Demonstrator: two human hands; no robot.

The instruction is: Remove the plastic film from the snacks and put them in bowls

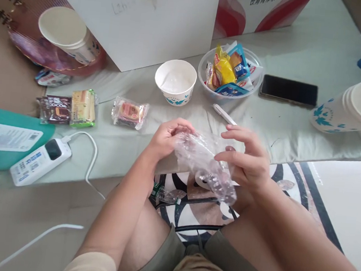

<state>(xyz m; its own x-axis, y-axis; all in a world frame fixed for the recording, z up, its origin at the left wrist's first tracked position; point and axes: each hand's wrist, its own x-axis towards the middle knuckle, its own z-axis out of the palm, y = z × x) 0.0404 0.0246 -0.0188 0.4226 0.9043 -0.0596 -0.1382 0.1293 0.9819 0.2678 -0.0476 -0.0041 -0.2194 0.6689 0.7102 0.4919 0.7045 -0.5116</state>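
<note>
A crumpled clear plastic bag (205, 161) hangs between my two hands, over the table's front edge and my lap. My left hand (169, 138) is closed on its upper left end. At the bag's right side is my right hand (250, 159), fingers apart and slightly bent; whether the lower fingers touch the plastic is hard to make out. A white pen (224, 114) lies just beyond the bag. Behind it stand a paper cup (175, 84) with a leaf print and a clear plastic bowl (255, 85) of wrapped snacks.
Wrapped snacks (130, 113) lie left of the cup, near a white power bank (40, 162) with a cable. To the right are a phone (288, 90) and stacked paper cups (349, 107). A white box (165, 23) stands behind. Below lies a plastic bottle (166, 195).
</note>
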